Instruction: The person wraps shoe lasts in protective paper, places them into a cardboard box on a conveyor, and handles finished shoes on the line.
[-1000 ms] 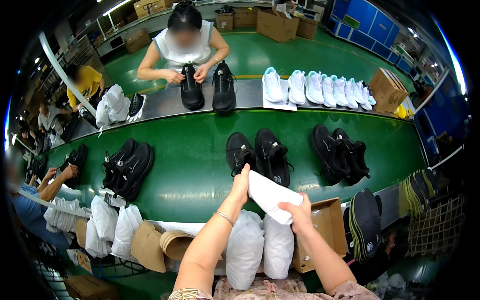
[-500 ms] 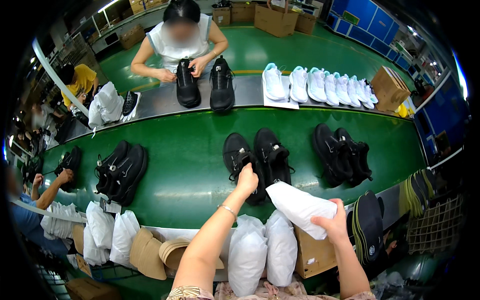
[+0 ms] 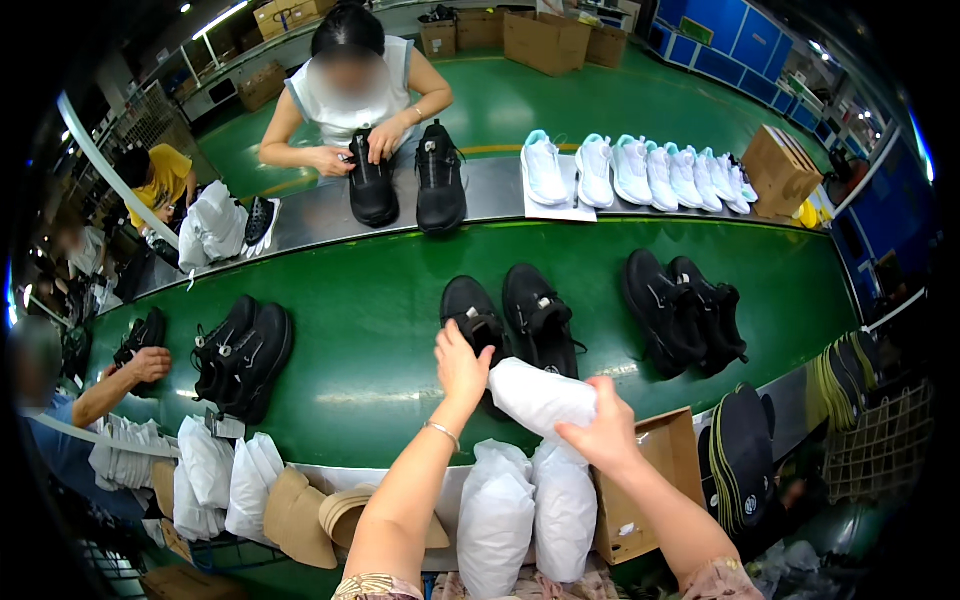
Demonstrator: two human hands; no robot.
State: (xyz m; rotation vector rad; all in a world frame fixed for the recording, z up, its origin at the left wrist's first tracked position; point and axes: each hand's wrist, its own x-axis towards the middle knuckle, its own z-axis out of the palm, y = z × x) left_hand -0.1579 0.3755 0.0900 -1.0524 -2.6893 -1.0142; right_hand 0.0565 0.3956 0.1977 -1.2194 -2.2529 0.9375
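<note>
A pair of black shoes stands on the green belt in front of me. My left hand (image 3: 462, 365) is closed on the left black shoe (image 3: 467, 297), fingers over its throat and thumb at the collar. A white paper-wrapped bundle (image 3: 540, 395) is gripped in my right hand (image 3: 605, 428). Its narrower end lies close to the left shoe's opening; whether it is inside I cannot tell. The right black shoe (image 3: 540, 315) stands beside, with nobody's hand on it. Two more white wrapped bundles, one a plump upright bundle (image 3: 496, 520), stand between my forearms.
Black pairs stand on the green belt (image 3: 370, 330) at left (image 3: 258, 350) and right (image 3: 690, 315). Opposite, a person handles a black shoe (image 3: 373, 185) beside a row of white shoes (image 3: 630, 170). Brown cardboard pieces (image 3: 300, 515), an open carton (image 3: 650, 490) and dark insoles (image 3: 740, 455) line the near edge.
My right hand has brought the white bundle left, toward the left shoe. My left hand has shifted left, from the laces onto the shoe's throat and collar.
</note>
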